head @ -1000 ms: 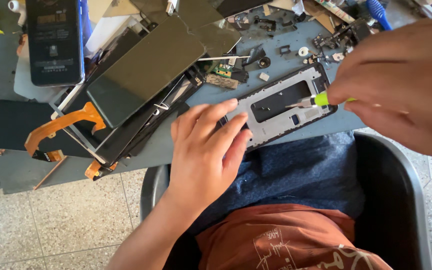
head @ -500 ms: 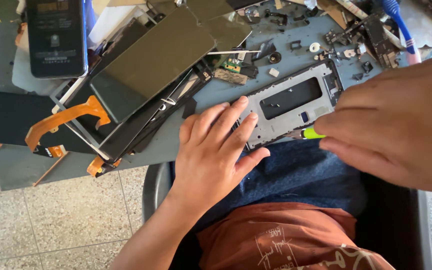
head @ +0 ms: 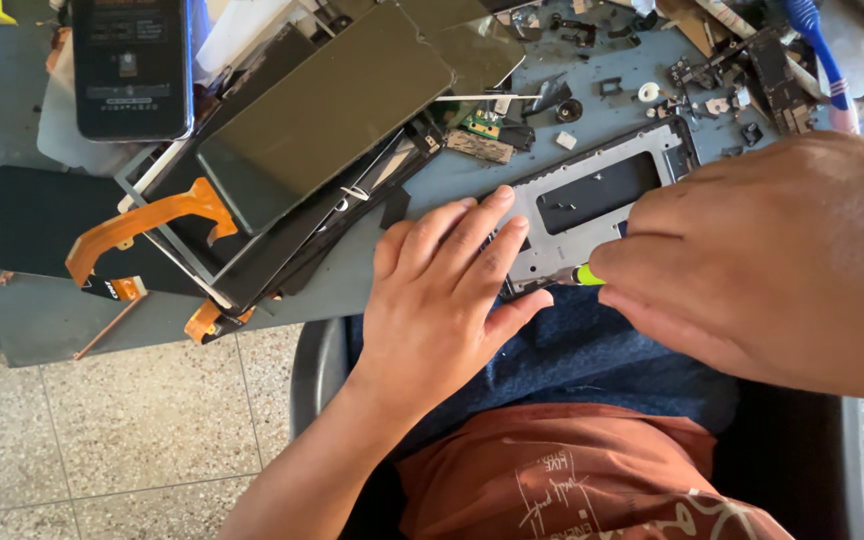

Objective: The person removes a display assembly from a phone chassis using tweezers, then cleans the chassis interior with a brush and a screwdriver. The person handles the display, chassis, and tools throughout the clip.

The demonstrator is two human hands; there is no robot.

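A silver phone frame (head: 592,205) lies at the near edge of the grey table (head: 12,300). My left hand (head: 447,300) rests flat on the frame's left end, fingers spread, pressing it down. My right hand (head: 772,250) is closed around a small screwdriver with a yellow-green grip (head: 586,275); its tip meets the frame's lower edge. Most of the tool is hidden inside the fist.
A pile of dark phone screens and panels (head: 322,120) with orange flex cables (head: 142,225) lies left of the frame. A black phone (head: 132,65) sits at the back left. Small parts and circuit boards (head: 732,70) and a blue toothbrush (head: 817,40) lie at the back right.
My right hand has moved left and down over the frame, bringing the screwdriver from the frame's right side to its lower edge. My left hand stays pressed on the frame.
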